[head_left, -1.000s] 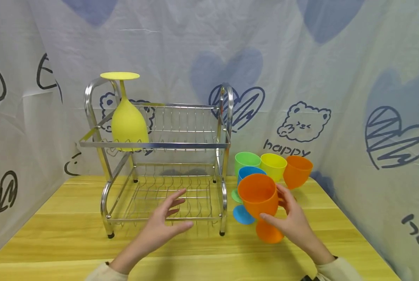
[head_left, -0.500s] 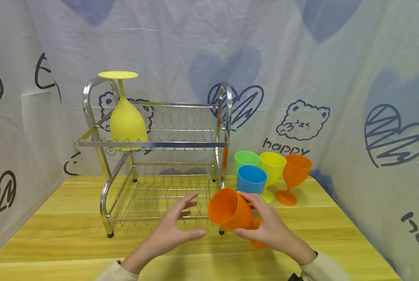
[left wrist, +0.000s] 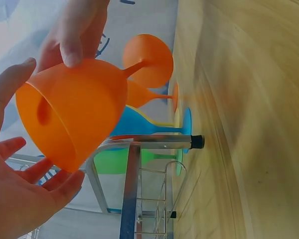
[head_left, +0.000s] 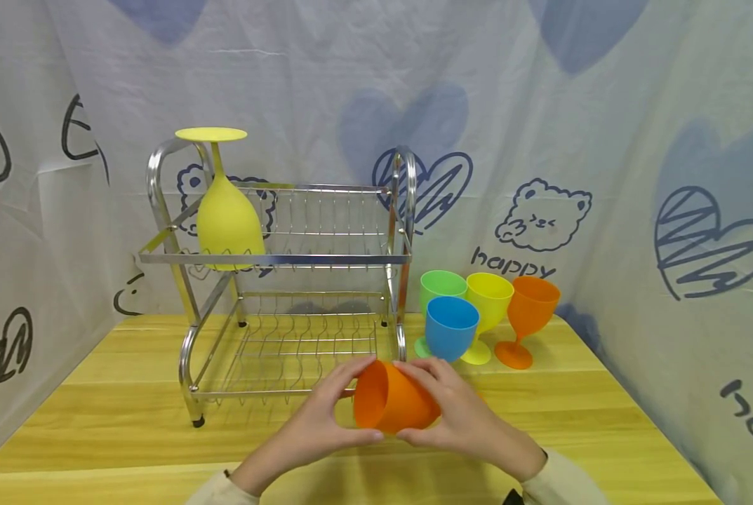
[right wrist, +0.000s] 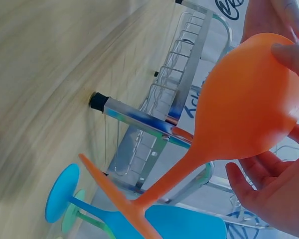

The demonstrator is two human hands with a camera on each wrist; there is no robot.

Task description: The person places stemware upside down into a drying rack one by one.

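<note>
An orange plastic goblet (head_left: 408, 403) is tilted on its side above the table, its mouth turned toward my left hand (head_left: 319, 417). My right hand (head_left: 461, 421) grips the bowl, thumb on the near side and fingers over the far side. The left hand's fingers spread around the rim; in the left wrist view its lower fingertips (left wrist: 74, 180) are at the rim and the thumb is slightly apart from it. The goblet's stem and round foot (left wrist: 157, 62) show there, but the right hand mostly hides them in the head view.
A two-tier metal dish rack (head_left: 275, 259) stands on the wooden table (head_left: 98, 421), with an upside-down yellow goblet (head_left: 227, 217) on its upper left. Upright at right are blue (head_left: 450, 330), green (head_left: 439, 284), yellow (head_left: 491, 301) and orange (head_left: 530, 308) goblets. A patterned sheet hangs behind.
My right hand has brought the orange goblet leftward from beside the other goblets, tipping it from upright onto its side. The left hand has moved right to the goblet's rim.
</note>
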